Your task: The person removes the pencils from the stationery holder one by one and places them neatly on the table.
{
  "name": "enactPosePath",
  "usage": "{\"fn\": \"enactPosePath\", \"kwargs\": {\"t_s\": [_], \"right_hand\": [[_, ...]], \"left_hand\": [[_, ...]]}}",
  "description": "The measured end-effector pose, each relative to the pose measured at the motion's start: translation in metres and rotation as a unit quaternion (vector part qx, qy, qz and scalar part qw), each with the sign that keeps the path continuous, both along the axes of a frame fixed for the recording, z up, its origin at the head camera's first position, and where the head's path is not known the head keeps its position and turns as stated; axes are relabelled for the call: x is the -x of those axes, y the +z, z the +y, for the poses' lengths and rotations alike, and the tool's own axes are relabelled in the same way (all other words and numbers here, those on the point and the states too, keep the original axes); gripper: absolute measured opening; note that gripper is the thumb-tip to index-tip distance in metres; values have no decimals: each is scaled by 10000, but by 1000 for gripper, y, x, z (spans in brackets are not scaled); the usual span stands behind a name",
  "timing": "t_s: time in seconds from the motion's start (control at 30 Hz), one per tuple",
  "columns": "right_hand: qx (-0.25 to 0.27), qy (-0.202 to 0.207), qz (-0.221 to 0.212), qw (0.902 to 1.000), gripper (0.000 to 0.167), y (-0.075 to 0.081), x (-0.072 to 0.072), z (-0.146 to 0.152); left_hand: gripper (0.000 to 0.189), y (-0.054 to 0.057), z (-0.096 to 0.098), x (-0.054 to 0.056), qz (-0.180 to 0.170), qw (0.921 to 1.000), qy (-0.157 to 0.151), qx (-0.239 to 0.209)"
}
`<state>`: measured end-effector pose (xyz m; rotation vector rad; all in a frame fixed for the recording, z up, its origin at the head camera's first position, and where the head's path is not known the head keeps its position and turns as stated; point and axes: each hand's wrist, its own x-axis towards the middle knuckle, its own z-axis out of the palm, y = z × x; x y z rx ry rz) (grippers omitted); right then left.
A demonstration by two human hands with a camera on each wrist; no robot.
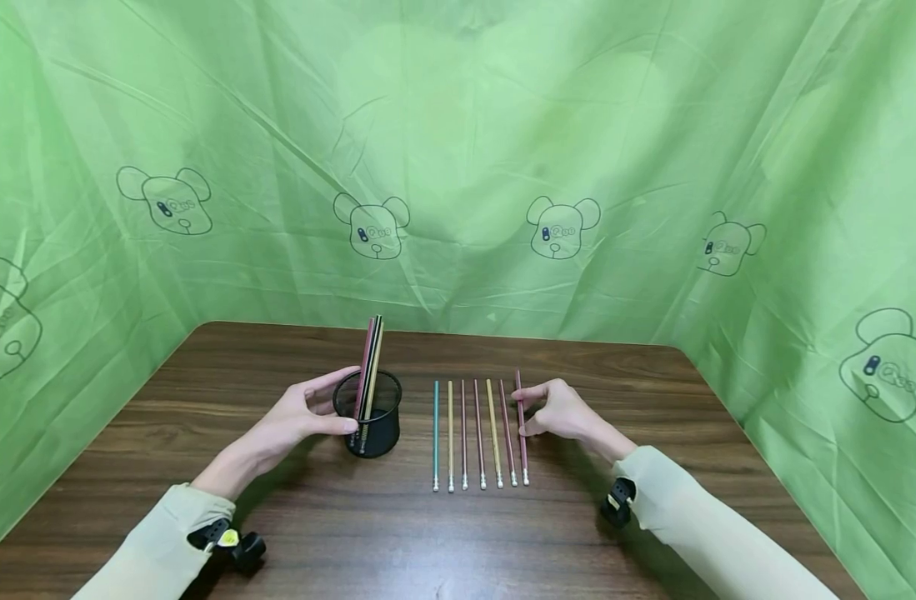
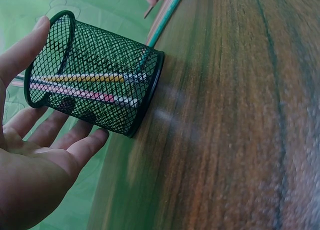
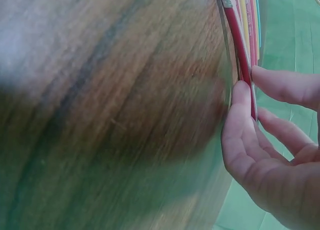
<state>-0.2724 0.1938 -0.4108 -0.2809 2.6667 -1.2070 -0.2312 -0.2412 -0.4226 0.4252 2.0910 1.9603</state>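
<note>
While my left hand (image 1: 307, 412) curls round the mesh cup (image 1: 382, 437) just left of centre in the lower half of the frame, my right hand (image 1: 563, 411) pinches a reddish pencil (image 1: 523, 458) right of centre. I have the thumb on the near side of the cup's rim and the fingers round its far side; the left wrist view shows them spread along the mesh wall. That grip, I judge, stops the cup from sliding or tipping, since the pencils inside (image 1: 369, 358), pink, black and yellow among them, stand tall above the rim and crowd its left side.

The right grip is narrow, thumb against forefinger well up the shaft, probably because a slim round stick gives little to hold. This pencil is the rightmost of seven, and its upper end reaches higher in the frame than its neighbours; whether it is off the table (image 1: 315, 533) I cannot tell. The other six pencils (image 1: 479, 433) lie side by side between my hands, from teal at the left through yellow and reddish ones, silver eraser ends toward the bottom of the frame. Thin gaps part them in the head view, which I think lets fingertips take one without dragging the next. Green cloth (image 1: 465, 125) fills the upper frame.
</note>
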Motion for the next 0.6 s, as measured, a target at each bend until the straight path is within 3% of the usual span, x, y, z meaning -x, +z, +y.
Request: {"fn": "enactPosePath", "kwargs": {"t_s": [0.6], "right_hand": [[-443, 352, 51, 9984, 59, 2, 4, -2]], "left_hand": [[86, -1, 0, 0, -2, 10000, -8, -29]]}}
